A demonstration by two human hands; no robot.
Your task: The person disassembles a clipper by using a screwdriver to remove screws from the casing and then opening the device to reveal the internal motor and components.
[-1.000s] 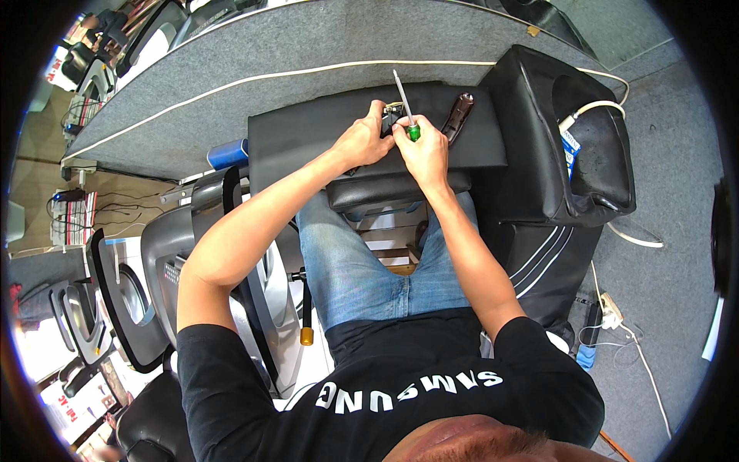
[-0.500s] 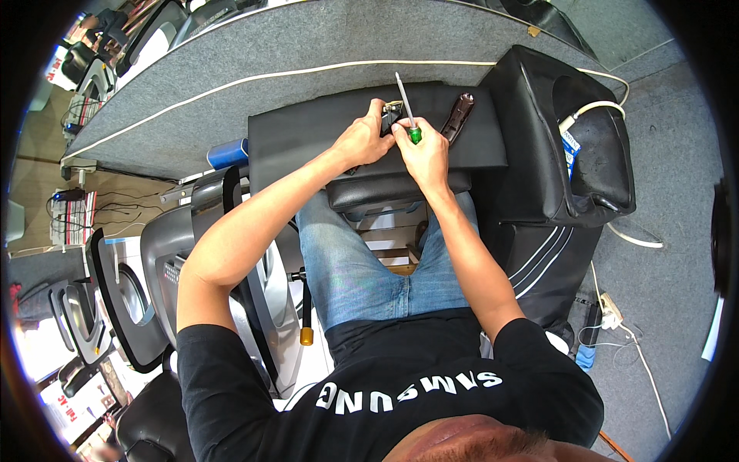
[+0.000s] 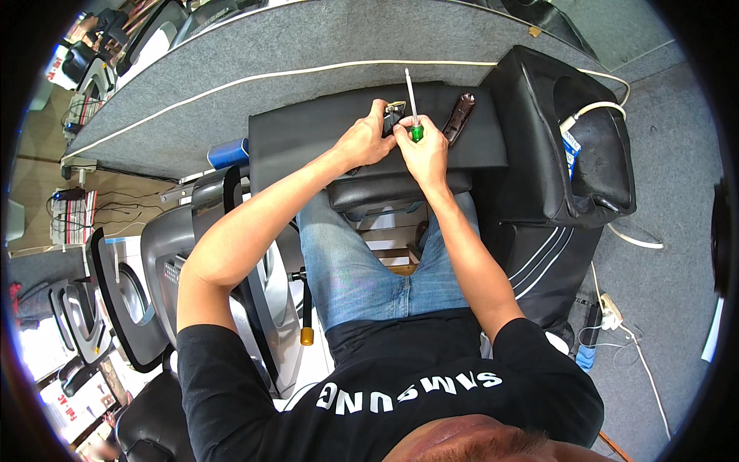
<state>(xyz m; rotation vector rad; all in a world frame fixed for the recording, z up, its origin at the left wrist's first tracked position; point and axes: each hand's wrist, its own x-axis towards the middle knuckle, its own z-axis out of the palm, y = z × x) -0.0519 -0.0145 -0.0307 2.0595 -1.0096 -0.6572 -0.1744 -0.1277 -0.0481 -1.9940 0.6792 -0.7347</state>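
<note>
Here the right hand (image 3: 424, 150) is closed around a green-handled screwdriver (image 3: 412, 108), whose white shaft sticks up and away toward the far edge of a black padded panel (image 3: 308, 135). The left hand (image 3: 363, 142) sits just beside it on the left, fingers curled around a small dark part with a metal clip (image 3: 394, 115); how the part is built is too small to tell. Both hands meet over the middle of the black panel, touching or nearly touching each other. The screwdriver's green handle end rests between thumb and fingers of the right hand, close to the small part.

Just right of the hands, on the same panel, lies a dark brown elongated tool (image 3: 457, 118), apart from the fingers. Farther right stands a black padded seat shell (image 3: 562, 146) with a white cable (image 3: 593, 112) running into its hollow. A blue cylinder (image 3: 228, 152) lies at the panel's left end. Beyond the panel stretches a grey carpeted surface (image 3: 308, 46) crossed by a thin white cord (image 3: 269, 75). Grey and black seat frames (image 3: 162, 262) stand at the near left.
</note>
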